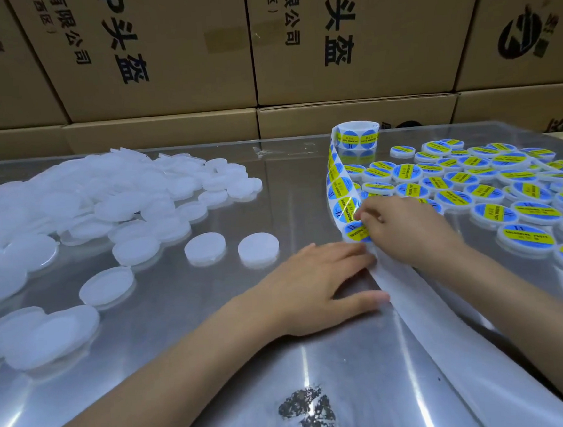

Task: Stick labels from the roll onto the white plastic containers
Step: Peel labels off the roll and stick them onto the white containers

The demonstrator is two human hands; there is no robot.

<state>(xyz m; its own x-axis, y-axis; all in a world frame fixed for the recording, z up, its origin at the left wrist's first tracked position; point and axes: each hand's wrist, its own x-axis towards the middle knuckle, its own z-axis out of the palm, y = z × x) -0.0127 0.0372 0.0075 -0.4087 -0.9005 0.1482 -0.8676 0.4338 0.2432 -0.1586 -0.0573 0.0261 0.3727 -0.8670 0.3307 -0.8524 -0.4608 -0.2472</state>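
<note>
Stacked cardboard boxes wall off the far edge of a shiny metal table, where the job looks roughly halfway through. To the right lies a wide spread of labelled containers, each carrying a blue and yellow sticker; to the left a large heap of plain white containers waits, with two loose ones standing nearest the hands. The label roll stands upright at the back, and its strip curls forward to the hands, trailing on as bare backing paper toward the viewer. The left hand lies flat, fingers straight, pressing the backing down just beside the strip. The right hand has its fingers curled, pinching at the edge of the nearest label, apparently peeling it free.
</note>
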